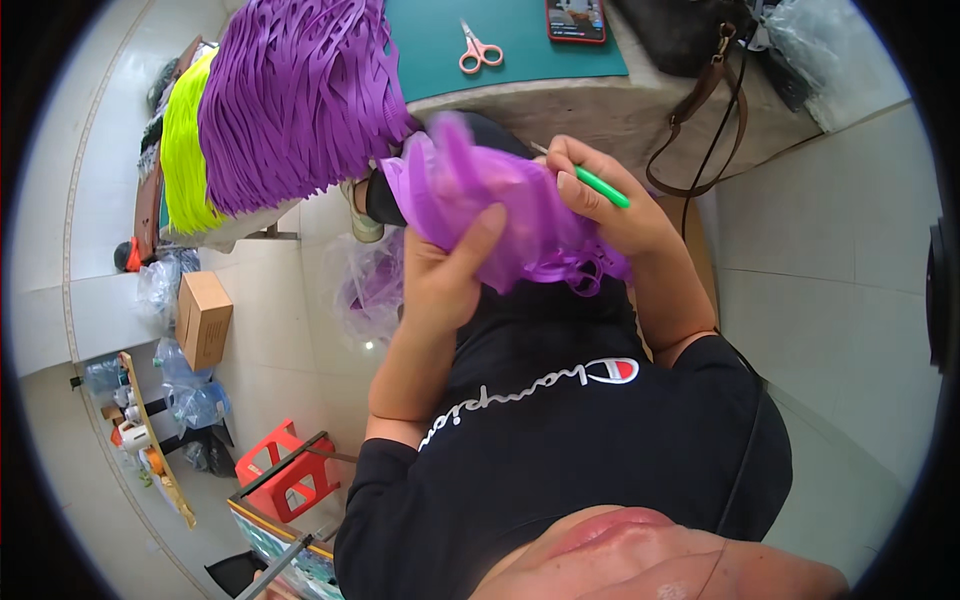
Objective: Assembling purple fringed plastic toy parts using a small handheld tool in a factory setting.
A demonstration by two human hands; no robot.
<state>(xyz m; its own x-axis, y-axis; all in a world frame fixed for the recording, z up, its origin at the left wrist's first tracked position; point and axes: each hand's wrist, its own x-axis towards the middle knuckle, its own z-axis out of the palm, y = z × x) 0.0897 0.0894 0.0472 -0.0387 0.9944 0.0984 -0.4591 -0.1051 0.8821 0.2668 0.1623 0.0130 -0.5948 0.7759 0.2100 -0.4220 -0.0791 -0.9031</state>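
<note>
Over my lap I hold a bunch of translucent purple plastic strips point(520, 205), blurred at its upper end, with small curled loops at the lower right. My left hand point(450, 275) grips it from the left, the thumb lying across its front. In my right hand point(605, 195) is a slim green-handled tool point(603, 187), pinched between thumb and fingers. Its thin metal shaft points toward the upper left; the shape of the tip is too small to tell. The right hand sits against the right edge of the purple bunch.
On the table lie a green mat point(510, 45), pink-handled scissors point(480, 52) and a phone point(576, 18). Purple strips point(300, 100) and neon-yellow strips point(186, 150) hang over its edge. A bag strap point(690, 120) dangles at right. A cardboard box point(203, 320) and red stool point(290, 470) stand left.
</note>
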